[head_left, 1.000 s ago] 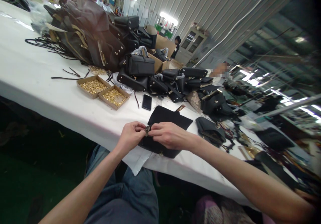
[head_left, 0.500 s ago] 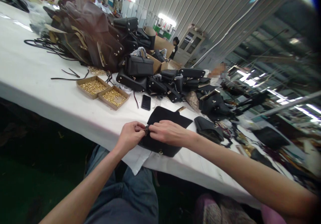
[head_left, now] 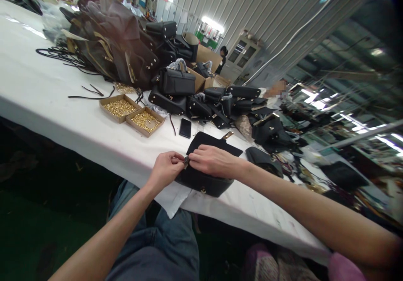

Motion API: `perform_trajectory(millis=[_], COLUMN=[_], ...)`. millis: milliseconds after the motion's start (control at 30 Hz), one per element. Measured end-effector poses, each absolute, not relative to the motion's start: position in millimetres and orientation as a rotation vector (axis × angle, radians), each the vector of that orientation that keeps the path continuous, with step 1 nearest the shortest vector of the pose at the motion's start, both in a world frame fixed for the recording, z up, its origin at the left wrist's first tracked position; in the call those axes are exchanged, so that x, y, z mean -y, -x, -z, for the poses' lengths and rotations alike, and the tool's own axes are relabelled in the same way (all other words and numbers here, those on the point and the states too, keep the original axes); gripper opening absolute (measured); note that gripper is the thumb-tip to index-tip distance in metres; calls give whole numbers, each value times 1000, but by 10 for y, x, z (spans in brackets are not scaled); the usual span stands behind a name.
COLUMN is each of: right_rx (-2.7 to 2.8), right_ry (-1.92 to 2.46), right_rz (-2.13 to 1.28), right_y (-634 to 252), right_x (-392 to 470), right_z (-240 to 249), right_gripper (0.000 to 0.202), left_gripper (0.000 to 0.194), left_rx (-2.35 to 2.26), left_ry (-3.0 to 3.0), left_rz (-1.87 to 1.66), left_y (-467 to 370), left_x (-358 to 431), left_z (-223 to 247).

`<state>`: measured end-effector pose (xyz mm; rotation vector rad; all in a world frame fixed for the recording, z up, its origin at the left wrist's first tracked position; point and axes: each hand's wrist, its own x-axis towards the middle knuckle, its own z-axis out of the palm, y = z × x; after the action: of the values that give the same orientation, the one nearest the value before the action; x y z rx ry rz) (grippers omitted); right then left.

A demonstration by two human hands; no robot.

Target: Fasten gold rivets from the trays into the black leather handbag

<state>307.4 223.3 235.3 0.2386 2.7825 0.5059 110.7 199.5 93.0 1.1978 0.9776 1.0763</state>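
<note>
A black handbag (head_left: 209,183) lies on the white table in front of me, its flap (head_left: 204,140) folded back. A gold clasp plate (head_left: 228,135) sticks out from the flap, and a gold turn lock (head_left: 203,190) sits on the front. At the bag's left end my left hand (head_left: 166,165) pinches a small metal fitting (head_left: 186,161). My right hand (head_left: 210,160) reaches over the bag from the right, fingers closed on its left end, right beside the fitting. Those fingertips hide how the fitting sits on the bag.
Two shallow cardboard boxes of gold hardware (head_left: 145,120) stand left of a black phone (head_left: 185,128). Several black handbags (head_left: 176,81) and a brown leather pile (head_left: 126,41) crowd the back. Another black bag (head_left: 264,161) lies close on the right. A person (head_left: 222,58) stands far off.
Both hands stay at the bag's left end. My right hand has shifted slightly up, and more of the bag's front edge shows. The whole view has moved a little.
</note>
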Motion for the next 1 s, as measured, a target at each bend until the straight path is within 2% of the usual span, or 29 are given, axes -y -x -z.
perform_trajectory(millis=[267,633,1000], right_rx=[-2726,-2742,-2611], right_ry=[-218,-73,-232], right_rz=[-683,-608,-721], right_y=[-3038,-3014,-2977], right_x=[-2209,-2216,-2136], right_z=[-2376,-2416,-2394], right_gripper=[25,15,24], left_gripper=[23,25,26], left_rx=[-970,-948,-957], left_ry=[-1201,-1133,-1176], left_rz=[-1094,-1070,-1058], left_y=[-1132,-1113,-1094], left_x=[-2046,-2017,-1983], left_z=[-910,-899,-926])
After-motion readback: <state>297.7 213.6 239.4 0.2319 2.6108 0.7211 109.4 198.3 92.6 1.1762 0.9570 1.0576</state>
